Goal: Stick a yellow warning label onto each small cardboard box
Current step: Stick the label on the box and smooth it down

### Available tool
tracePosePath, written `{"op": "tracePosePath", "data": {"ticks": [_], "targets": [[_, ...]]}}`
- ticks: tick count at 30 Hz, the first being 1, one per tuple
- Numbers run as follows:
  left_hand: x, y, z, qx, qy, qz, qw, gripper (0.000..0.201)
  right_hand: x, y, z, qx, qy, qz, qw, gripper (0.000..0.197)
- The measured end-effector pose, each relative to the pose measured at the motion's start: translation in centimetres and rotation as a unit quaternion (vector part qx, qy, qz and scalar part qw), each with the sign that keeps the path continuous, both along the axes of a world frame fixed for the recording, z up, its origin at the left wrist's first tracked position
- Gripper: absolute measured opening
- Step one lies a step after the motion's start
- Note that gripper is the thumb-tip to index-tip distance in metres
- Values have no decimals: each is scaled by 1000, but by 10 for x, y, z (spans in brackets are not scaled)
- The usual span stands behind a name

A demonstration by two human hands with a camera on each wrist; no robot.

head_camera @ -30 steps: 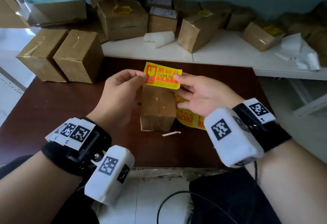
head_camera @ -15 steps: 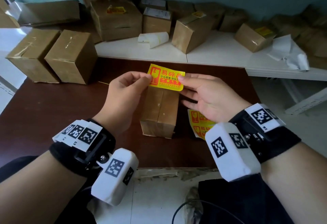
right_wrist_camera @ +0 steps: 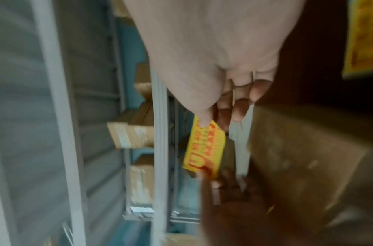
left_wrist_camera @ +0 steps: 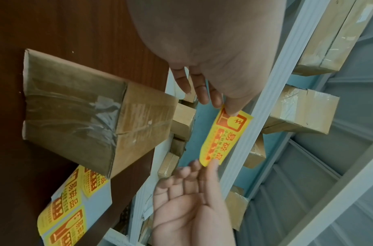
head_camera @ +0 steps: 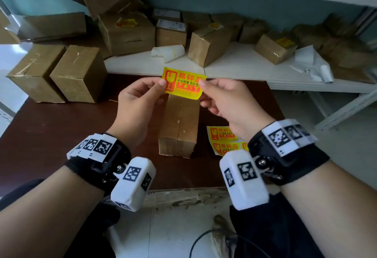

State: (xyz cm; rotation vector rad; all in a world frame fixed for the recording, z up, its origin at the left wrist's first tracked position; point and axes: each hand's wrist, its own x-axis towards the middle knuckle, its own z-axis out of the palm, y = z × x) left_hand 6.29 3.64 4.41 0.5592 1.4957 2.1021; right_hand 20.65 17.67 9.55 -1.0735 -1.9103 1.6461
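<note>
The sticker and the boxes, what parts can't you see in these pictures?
- Label: its small print is blurred in the right wrist view; the left hand and right hand cover its ends.
- Sheet: partly behind the right wrist, head view.
- Box: far end hidden by the label.
- Shelf boxes: their labels too small to read.

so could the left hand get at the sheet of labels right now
Probably not freely: the left hand pinches one end of the label, and the sheet lies on the far side of the box, partly under the right hand.
</note>
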Motion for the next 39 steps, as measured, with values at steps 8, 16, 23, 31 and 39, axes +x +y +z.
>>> {"op": "tracePosePath", "data": {"ticks": [8, 16, 23, 31, 39], "targets": [[3, -4, -5, -46, -46, -15, 998, 7, 9, -4, -9, 27, -41, 17, 999, 18], [8, -5, -8, -60, -99, -4, 993, 9, 3, -6, -19, -86, -8, 52, 995, 16], [7, -5, -7, -67, -108, 7, 992, 15, -3, 5, -28, -91, 8, 37, 995, 14], [13, 1, -7, -55, -136, 7, 989, 17, -1, 13, -29, -134, 25, 11, 991, 12], [13, 2, -4, -46, 20, 57, 997, 29, 4, 10, -22, 25, 27, 94, 995, 67]]}}
